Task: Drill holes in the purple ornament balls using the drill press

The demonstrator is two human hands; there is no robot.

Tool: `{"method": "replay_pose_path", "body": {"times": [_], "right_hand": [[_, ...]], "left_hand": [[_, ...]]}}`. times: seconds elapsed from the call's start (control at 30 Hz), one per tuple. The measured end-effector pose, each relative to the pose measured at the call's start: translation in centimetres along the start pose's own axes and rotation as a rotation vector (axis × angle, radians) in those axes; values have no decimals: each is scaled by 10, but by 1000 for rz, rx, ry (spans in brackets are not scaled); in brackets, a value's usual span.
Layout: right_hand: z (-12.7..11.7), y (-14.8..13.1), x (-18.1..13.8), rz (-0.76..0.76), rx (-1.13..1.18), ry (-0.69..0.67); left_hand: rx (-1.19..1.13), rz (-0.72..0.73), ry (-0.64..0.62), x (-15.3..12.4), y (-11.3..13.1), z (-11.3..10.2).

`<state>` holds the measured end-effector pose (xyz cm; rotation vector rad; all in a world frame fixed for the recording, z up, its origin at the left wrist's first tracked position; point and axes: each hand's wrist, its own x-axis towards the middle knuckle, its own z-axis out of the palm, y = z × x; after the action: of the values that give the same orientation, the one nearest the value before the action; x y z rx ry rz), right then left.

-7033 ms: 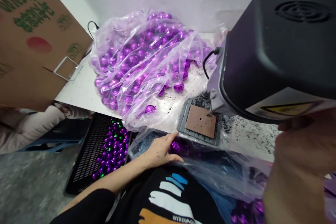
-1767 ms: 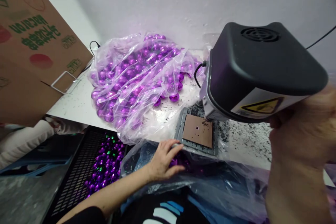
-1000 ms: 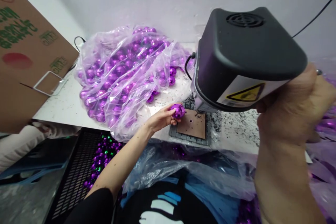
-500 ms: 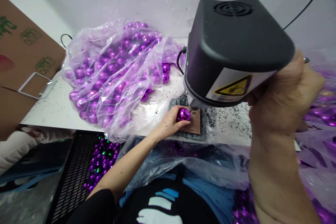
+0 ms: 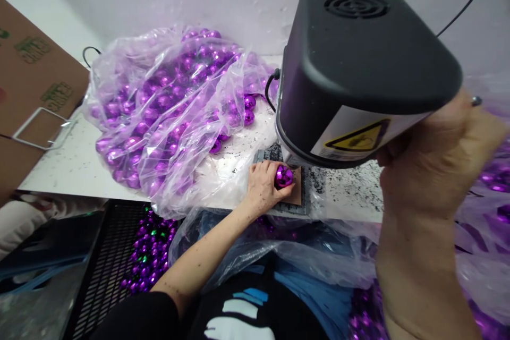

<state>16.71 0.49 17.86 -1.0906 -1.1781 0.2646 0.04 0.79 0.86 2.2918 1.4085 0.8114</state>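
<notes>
My left hand (image 5: 263,187) pinches a shiny purple ball (image 5: 284,176) and holds it on the brown pad of a grey base plate (image 5: 302,199), right under the black machine head (image 5: 358,69). My right hand (image 5: 438,156) is close to the camera at the right, its fingers curled round something behind the machine head; what they grip is hidden.
A clear plastic bag (image 5: 171,111) full of purple balls lies on the white speckled table (image 5: 79,170). A black crate (image 5: 119,265) with purple and green balls stands below left. A cardboard box (image 5: 27,79) leans at far left. More plastic bags (image 5: 303,255) lie over my lap.
My left hand came up from the bag on my lap with a purple ball and moved it right onto the pad under the machine head. The view shifted slightly.
</notes>
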Motion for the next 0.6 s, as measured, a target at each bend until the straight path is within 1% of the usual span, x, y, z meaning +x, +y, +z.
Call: {"method": "replay_pose_path", "body": {"times": [0.07,0.2,0.27,0.37,0.47,0.6], "right_hand": [[0,0,-10,-68,-76,28],[-2,5,-37,-210,-168,162],[-5,11,-48,-257,-156,138],[-10,22,-60,-305,-137,57],[-11,33,-65,-369,-150,95],[-6,46,-71,-464,-186,160]], "left_hand": [[-12,-3,1,-1,0,0],[-24,-5,12,-1,-1,2],[-44,-9,23,-1,-2,3],[-62,-12,31,-2,-2,4],[-56,-5,34,-2,-2,3],[-54,-12,31,-3,-1,2]]}}
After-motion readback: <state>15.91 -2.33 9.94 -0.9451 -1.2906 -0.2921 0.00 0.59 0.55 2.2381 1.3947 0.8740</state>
